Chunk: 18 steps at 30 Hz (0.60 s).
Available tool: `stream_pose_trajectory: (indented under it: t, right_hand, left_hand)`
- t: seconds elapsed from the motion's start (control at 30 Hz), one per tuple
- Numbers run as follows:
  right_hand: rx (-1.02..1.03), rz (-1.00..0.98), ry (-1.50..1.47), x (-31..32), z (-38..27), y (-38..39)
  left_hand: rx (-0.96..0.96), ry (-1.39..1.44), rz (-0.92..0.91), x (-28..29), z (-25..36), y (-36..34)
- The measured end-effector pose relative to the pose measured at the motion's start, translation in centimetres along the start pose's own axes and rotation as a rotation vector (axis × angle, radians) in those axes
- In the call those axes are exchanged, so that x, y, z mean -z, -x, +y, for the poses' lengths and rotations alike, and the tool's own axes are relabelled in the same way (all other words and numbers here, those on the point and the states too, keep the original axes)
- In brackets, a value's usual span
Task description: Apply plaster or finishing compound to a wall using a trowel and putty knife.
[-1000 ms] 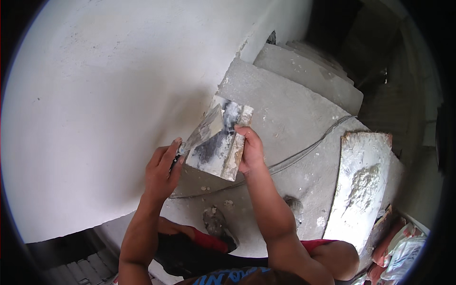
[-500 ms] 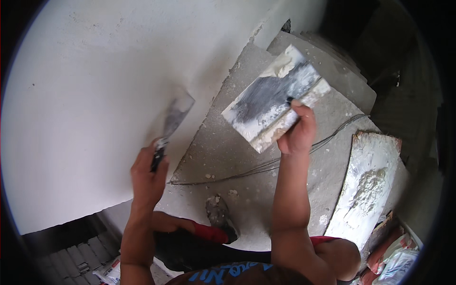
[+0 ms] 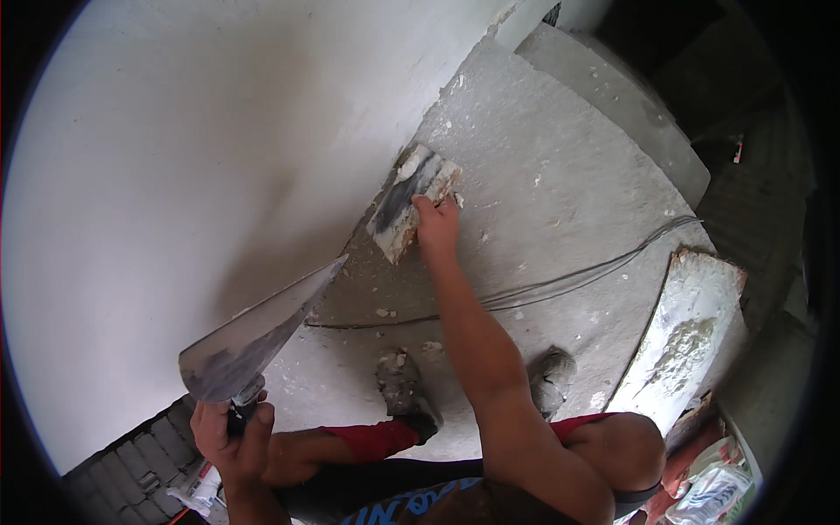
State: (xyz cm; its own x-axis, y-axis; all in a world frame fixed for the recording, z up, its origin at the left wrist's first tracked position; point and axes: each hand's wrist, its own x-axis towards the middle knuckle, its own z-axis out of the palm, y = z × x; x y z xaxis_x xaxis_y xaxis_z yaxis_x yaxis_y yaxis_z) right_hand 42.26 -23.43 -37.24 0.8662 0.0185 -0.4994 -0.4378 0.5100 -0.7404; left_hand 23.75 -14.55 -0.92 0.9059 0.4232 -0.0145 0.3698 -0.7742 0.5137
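My left hand (image 3: pixel 229 442) is closed round the dark handle of a putty knife (image 3: pixel 254 346). Its wide, grey-smeared metal blade points up and right, in front of the white wall (image 3: pixel 175 192). Out in front, my right hand (image 3: pixel 437 229) grips a rectangular plastering trowel (image 3: pixel 398 206) by its far-from-wall edge. The plate is dark metal streaked with white putty, with a thicker lump at its upper end. It is held by the bottom of the wall, over the concrete landing (image 3: pixel 542 219); whether it touches the wall I cannot tell.
Thin dark cables (image 3: pixel 560 289) cross the landing. To the right lies a long board (image 3: pixel 678 337) with a heap of putty on it. Concrete steps (image 3: pixel 621 105) adjoin the landing at upper right. Plastic bags (image 3: pixel 713 490) sit at lower right, and grey blocks (image 3: pixel 149 459) at lower left.
My right hand has carried the trowel left and down toward the wall's base. My left hand has drawn back lower and left, and the putty knife's blade now shows broad.
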Motion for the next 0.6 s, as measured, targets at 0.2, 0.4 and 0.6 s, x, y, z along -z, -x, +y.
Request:
stream_pose_trajectory:
  t: [0.2,0.4,0.6]
  right_hand:
    - [0.110,0.027,0.237,-2.1,-0.2,-1.3]
    - [0.075,0.116,0.343,-3.4,-0.9,-1.4]
    - [0.109,0.138,0.438,-4.7,-1.6,-1.4]
  left_hand:
    - [-0.001,-0.049,-0.023,1.1,-0.9,0.4]
    - [-0.117,-0.071,-0.078,2.1,-1.6,0.9]
    - [-0.055,0.025,0.010,2.6,-1.6,2.8]
